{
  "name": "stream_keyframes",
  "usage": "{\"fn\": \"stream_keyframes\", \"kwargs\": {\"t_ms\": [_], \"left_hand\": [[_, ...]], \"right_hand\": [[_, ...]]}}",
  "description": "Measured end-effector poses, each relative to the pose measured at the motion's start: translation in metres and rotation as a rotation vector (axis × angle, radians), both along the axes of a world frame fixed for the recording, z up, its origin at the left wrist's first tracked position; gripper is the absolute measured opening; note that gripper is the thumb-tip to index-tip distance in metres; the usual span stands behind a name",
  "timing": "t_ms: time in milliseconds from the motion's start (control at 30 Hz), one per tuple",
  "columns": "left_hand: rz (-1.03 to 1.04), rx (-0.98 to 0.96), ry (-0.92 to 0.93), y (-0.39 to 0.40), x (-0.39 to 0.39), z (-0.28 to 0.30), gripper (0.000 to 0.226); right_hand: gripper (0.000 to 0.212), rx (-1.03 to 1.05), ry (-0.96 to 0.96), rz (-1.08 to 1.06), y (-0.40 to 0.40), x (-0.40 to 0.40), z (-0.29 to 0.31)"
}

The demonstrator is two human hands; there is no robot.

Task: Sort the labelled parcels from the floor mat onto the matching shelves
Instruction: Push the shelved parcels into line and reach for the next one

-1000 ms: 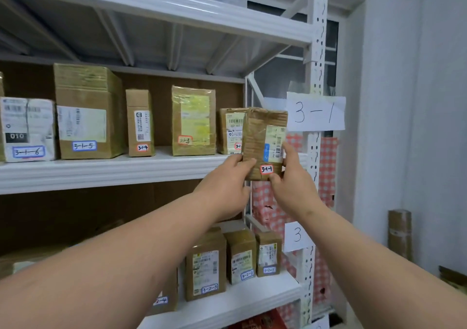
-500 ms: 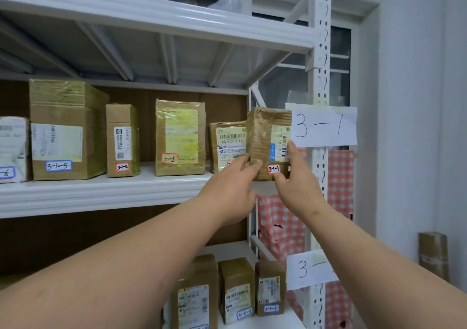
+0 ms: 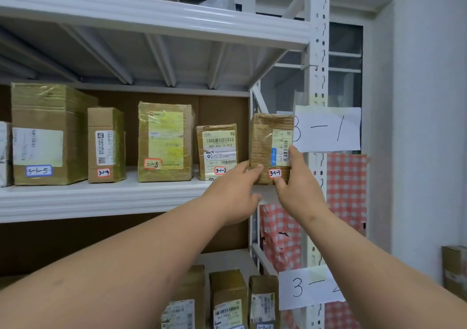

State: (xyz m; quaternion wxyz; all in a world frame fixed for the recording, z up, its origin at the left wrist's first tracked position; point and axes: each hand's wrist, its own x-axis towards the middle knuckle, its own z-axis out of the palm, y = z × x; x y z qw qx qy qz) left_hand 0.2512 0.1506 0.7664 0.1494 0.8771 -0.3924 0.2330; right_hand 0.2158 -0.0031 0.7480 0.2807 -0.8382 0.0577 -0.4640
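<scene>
Both hands frame the small brown tape-wrapped cardboard parcel tagged 3-1-1 [image 3: 271, 149]: the right hand [image 3: 298, 189] pinches its lower right corner between thumb and forefinger, while the left hand [image 3: 233, 192] presses straight fingertips against its lower left edge. It stands upright at the right end of the white metal shelf [image 3: 106, 197], just beside the brown parcel tagged 3-1-2 [image 3: 217, 151] and partly in front of the white paper sign marked 3-1 [image 3: 328, 129]. Whether its base rests fully on the shelf is hidden by the fingers. If it sits too near the front lip, letting go could tip it forward off the edge. Compared with a second ago, the parcel sits closer to the row, and the view has tilted upward.
</scene>
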Motion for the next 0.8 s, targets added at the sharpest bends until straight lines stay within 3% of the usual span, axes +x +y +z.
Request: {"fn": "stream_keyframes", "kwargs": {"t_ms": [200, 433, 800], "left_hand": [[0.087, 0.001, -0.018, -0.010, 0.010, 0.000, 0.069], [0.104, -0.027, 0.044, -0.023, 0.019, -0.005, 0.076], [0.189, 0.110, -0.004, -0.031, 0.016, 0.002, 0.066]], "right_hand": [[0.079, -0.099, 0.077, -0.035, -0.005, 0.016, 0.002], [0.053, -0.170, 0.083, -0.073, -0.015, 0.024, -0.010], [0.044, -0.277, 0.130, -0.153, -0.029, 0.017, -0.019]]}}
